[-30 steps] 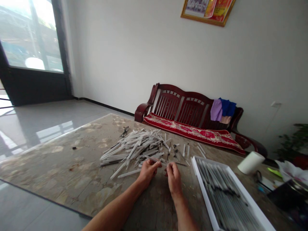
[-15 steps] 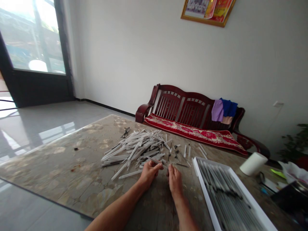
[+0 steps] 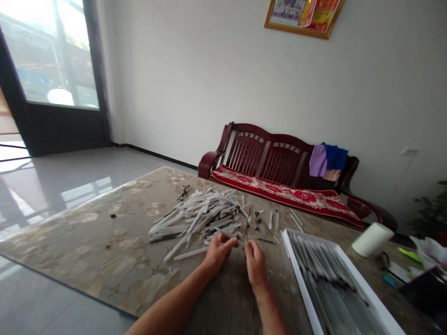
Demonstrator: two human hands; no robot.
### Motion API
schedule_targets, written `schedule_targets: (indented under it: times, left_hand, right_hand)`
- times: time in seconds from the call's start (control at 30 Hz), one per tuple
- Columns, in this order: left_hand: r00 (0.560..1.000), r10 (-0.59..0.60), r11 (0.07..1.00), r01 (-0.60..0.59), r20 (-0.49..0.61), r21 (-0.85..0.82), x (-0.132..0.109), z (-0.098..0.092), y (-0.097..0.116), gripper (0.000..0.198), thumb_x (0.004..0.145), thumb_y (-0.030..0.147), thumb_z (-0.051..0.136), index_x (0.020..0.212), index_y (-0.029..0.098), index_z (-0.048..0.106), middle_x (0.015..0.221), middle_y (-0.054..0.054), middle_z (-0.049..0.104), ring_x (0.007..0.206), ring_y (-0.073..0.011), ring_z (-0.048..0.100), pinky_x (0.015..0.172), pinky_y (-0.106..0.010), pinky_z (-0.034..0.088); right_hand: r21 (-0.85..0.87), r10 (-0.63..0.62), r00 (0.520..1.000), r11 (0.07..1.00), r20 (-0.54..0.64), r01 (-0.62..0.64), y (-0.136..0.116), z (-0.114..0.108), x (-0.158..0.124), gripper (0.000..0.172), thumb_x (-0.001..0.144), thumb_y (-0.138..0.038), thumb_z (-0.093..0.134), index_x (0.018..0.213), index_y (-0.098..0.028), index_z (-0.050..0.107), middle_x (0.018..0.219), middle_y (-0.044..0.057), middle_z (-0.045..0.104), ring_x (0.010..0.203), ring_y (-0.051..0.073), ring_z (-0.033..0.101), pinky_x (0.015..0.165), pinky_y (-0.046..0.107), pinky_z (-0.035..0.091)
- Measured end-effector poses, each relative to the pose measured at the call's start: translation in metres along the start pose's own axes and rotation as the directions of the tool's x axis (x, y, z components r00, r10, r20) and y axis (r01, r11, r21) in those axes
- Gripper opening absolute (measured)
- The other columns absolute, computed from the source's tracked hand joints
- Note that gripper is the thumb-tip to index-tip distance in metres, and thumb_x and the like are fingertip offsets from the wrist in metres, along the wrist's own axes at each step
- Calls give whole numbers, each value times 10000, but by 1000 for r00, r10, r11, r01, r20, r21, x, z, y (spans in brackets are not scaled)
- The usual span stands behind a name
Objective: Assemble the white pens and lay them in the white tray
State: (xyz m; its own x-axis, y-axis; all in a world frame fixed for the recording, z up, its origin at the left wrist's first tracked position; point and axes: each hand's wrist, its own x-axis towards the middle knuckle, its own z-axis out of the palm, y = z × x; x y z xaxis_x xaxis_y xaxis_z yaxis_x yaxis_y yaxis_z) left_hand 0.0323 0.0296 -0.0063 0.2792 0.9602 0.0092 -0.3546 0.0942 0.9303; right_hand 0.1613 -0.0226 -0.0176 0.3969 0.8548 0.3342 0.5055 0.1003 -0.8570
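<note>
My left hand (image 3: 219, 253) is closed in a pinch on a thin pale tube (image 3: 224, 232), at the near edge of the heap. Close beside it, my right hand (image 3: 256, 265) has its thumb and fingers pressed together near the tube's end. What lies between those fingertips is too small and blurred to name. Just beyond both hands, a heap of white and dark-tipped tubes (image 3: 199, 216) lies loosely on the patterned table (image 3: 91, 260). To the right, a white open box (image 3: 303, 284) holds rows of grey translucent tubes (image 3: 335, 298) with dark parts across the middle.
Small black pieces (image 3: 258, 221) and a few loose tubes (image 3: 296, 218) lie beyond my right hand. Black-framed glasses (image 3: 184, 192) rest behind the heap. A white roll (image 3: 372, 239) stands past the box. A red wooden bench (image 3: 258, 146) is behind the table.
The view has shifted slightly, so everything sits a little further right. Both hands stay close together in nearly the same place, the left still pinching the tube.
</note>
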Motion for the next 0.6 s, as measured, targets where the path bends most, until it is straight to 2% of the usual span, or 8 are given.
schedule_targets:
  times: [0.17, 0.37, 0.47, 0.53, 0.6]
  left_hand:
    - [999, 32, 999, -32, 40, -5, 0, -1, -3, 416, 578, 527, 786, 664, 154, 621, 493, 32, 572, 362, -56, 333, 377, -207, 224]
    - [989, 130, 989, -134, 71, 61, -2, -1, -2, 395, 647, 530, 750, 696, 167, 603, 512, 45, 558, 374, -63, 353, 392, -208, 271]
    - [984, 164, 978, -172, 68, 117, -2, 1, -2, 355, 695, 516, 704, 691, 178, 593, 490, 65, 505, 375, -73, 368, 396, -207, 295]
    - [979, 202, 965, -205, 35, 164, -2, 1, -2, 295, 727, 473, 674, 721, 189, 592, 508, 68, 497, 390, -87, 407, 409, -209, 328]
    - [963, 260, 945, -239, -69, 225, -2, 0, -2, 221, 740, 410, 663, 765, 206, 583, 565, 57, 536, 426, -105, 460, 434, -212, 367]
  right_hand:
    - [46, 63, 998, 997, -23, -62, 0, 3, 2, 507, 875, -611, 381, 543, -242, 487, 500, -4, 527, 503, 171, 503, 516, 288, 375]
    - [161, 152, 987, 974, 57, -160, -3, 6, 3, 514, 835, -653, 407, 505, -259, 416, 434, -35, 428, 419, 152, 420, 438, 288, 337]
    - [211, 194, 976, 954, 102, -212, -5, 9, 0, 522, 808, -683, 425, 502, -261, 406, 418, -43, 408, 389, 144, 395, 409, 284, 320]
    - [237, 226, 968, 940, 112, -247, -6, 12, -1, 529, 796, -701, 430, 505, -260, 410, 412, -45, 406, 373, 141, 391, 391, 279, 309]
    - [249, 260, 963, 931, 64, -268, -5, 13, -1, 532, 800, -704, 425, 505, -262, 408, 396, -51, 395, 354, 138, 381, 377, 275, 303]
